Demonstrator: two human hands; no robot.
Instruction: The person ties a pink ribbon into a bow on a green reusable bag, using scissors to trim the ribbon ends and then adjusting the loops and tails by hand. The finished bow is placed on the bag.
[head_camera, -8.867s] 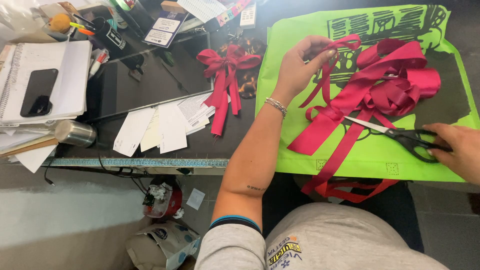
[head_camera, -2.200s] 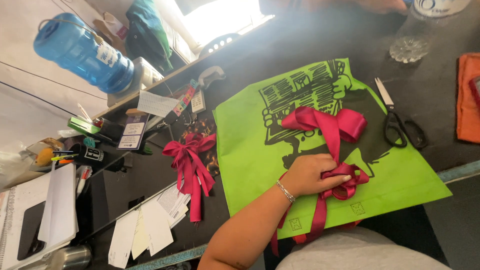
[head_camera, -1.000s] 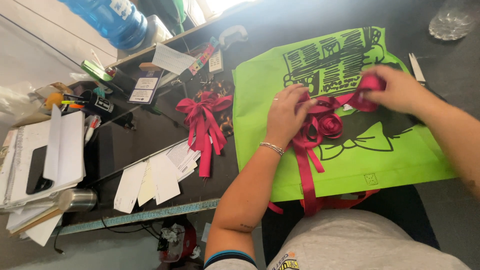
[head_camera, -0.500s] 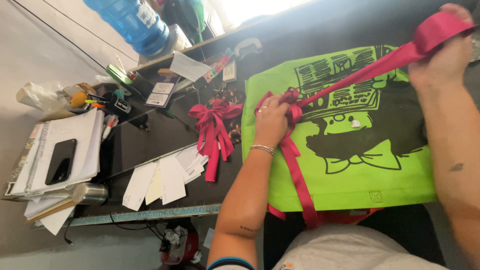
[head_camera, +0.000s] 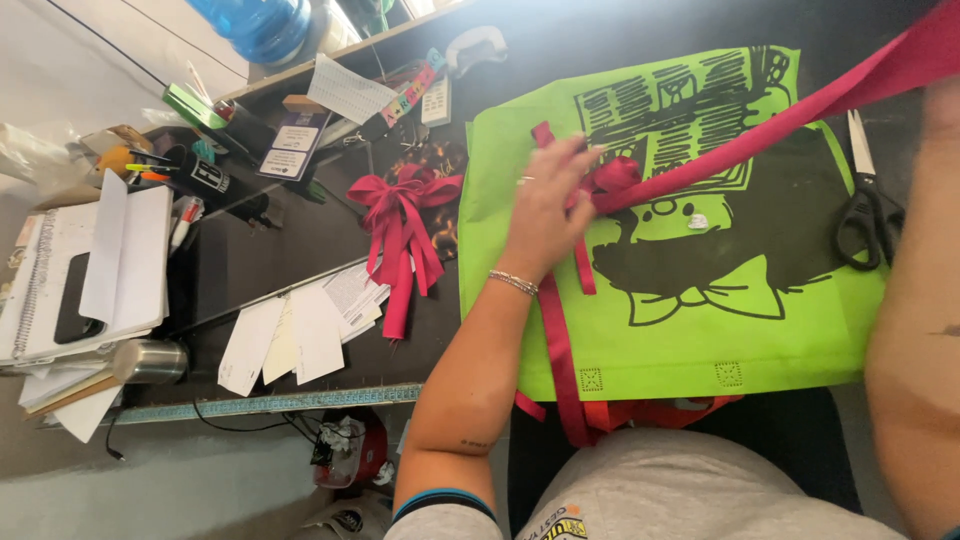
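My left hand (head_camera: 545, 205) pinches a red satin ribbon (head_camera: 760, 135) at a small gathered loop (head_camera: 612, 178) on a lime-green fabric bag (head_camera: 800, 330) with a black print. From that pinch the ribbon runs taut up to the top right corner, where it leaves the picture. Only my right forearm (head_camera: 915, 330) shows along the right edge; the hand itself is out of frame. Another length of the ribbon trails from my left hand down past the bag's near edge (head_camera: 560, 370).
Black-handled scissors (head_camera: 865, 210) lie on the bag's right side. A finished red bow (head_camera: 400, 215) rests left of the bag, beside white paper slips (head_camera: 300, 330). Further left are a notebook with a phone (head_camera: 75, 290), a metal cup (head_camera: 150, 360) and a blue bottle (head_camera: 260, 25).
My right arm has pulled the ribbon farther up and right, and the hand has gone out of frame. My left hand stays pinched on the loop, now fingers more spread.
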